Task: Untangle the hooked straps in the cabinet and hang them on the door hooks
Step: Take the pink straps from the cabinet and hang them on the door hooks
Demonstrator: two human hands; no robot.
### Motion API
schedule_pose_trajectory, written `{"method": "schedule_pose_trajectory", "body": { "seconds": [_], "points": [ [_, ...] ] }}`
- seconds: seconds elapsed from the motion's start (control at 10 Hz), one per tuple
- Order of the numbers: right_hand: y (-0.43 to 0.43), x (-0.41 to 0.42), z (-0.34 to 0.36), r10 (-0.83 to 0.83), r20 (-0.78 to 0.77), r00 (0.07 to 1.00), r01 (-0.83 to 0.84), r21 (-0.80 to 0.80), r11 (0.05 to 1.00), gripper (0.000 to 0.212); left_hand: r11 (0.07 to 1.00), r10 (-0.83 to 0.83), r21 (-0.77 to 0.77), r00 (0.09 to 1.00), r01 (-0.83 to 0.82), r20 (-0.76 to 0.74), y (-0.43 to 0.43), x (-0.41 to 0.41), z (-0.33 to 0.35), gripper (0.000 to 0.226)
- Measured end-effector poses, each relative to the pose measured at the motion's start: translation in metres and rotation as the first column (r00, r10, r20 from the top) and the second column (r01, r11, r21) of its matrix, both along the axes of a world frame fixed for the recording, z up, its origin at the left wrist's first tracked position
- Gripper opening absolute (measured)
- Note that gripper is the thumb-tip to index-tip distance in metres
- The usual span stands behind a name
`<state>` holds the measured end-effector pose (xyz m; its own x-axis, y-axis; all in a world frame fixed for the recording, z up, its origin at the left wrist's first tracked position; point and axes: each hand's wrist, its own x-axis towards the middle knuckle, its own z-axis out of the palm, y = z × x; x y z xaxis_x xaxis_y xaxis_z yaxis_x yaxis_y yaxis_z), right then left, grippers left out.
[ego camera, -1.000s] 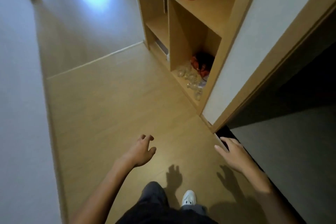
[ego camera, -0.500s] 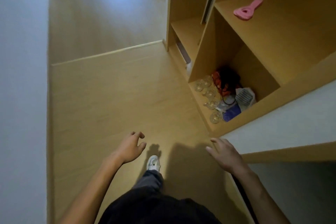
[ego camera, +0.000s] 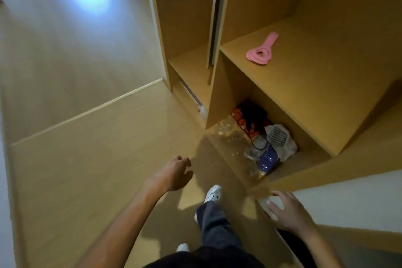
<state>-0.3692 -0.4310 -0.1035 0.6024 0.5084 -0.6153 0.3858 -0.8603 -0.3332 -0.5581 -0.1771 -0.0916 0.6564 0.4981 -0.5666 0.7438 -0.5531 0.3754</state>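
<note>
A tangle of orange and black straps lies deep in the bottom compartment of the open wooden cabinet, partly in shadow. My left hand hangs above the floor in front of that compartment, fingers loosely curled and empty. My right hand is spread, empty, at the white edge of the cabinet door at lower right. Both hands are well short of the straps. No door hooks show.
A pink loop-shaped item lies on the shelf above. Clear glasses, a blue-capped container and a white bag crowd the bottom compartment beside the straps. My white shoe steps on the wooden floor. A white wall runs along the left.
I have stepped closer to the cabinet and the view has swung right, showing more of the bottom compartment. Both hands have moved forward; the right hand now reaches the door's edge.
</note>
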Motion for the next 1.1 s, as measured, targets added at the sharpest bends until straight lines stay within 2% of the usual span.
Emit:
{"method": "schedule_pose_trajectory", "body": {
  "seconds": [0.1,0.2,0.3,0.5,0.6,0.7,0.8,0.9,1.0,1.1],
  "points": [
    [0.042,0.041,0.0,-0.027,0.011,1.0,0.027,0.051,0.998,0.044,0.997,-0.07,0.019,0.997,0.07,0.014,0.037,0.046,0.004,0.04],
    [0.089,0.085,0.011,-0.035,0.011,0.999,0.034,0.123,0.992,0.042,0.995,-0.085,0.059,0.996,0.086,-0.02,0.073,0.088,0.014,0.04],
    [0.139,0.127,0.031,-0.02,0.051,0.999,0.01,0.201,0.98,0.042,0.992,-0.092,0.084,0.996,0.091,0.013,0.108,0.131,0.027,0.038],
    [0.221,0.195,0.075,-0.124,0.103,0.987,0.076,0.377,0.923,0.033,0.983,-0.159,0.125,0.965,0.135,0.207,0.169,0.22,0.055,0.037],
    [0.257,0.221,0.083,-0.158,0.151,0.976,0.088,0.391,0.916,0.033,0.97,-0.241,0.095,0.904,0.222,0.353,0.191,0.265,0.073,0.029],
    [0.292,0.248,0.083,-0.202,0.205,0.958,0.11,0.385,0.916,0.03,0.913,-0.4,0.084,0.84,0.399,0.367,0.212,0.309,0.078,0.044],
    [0.329,0.273,0.083,-0.247,0.213,0.945,0.146,0.402,0.904,0.022,0.908,-0.419,0.155,0.857,0.389,0.301,0.234,0.343,0.087,0.032],
    [0.368,0.295,0.073,-0.328,0.197,0.924,0.257,0.317,0.913,0.038,0.875,-0.484,0.17,0.831,0.453,0.276,0.254,0.37,0.082,0.033],
    [0.402,0.305,0.066,-0.502,0.274,0.82,0.466,0.19,0.864,0.06,0.844,-0.535,0.163,0.822,0.51,0.198,0.269,0.387,0.086,0.035],
    [0.427,0.305,0.064,-0.547,0.399,0.736,0.56,0.095,0.823,0.072,0.77,-0.633,0.223,0.761,0.597,0.147,0.28,0.399,0.081,0.043]
  ]
}}
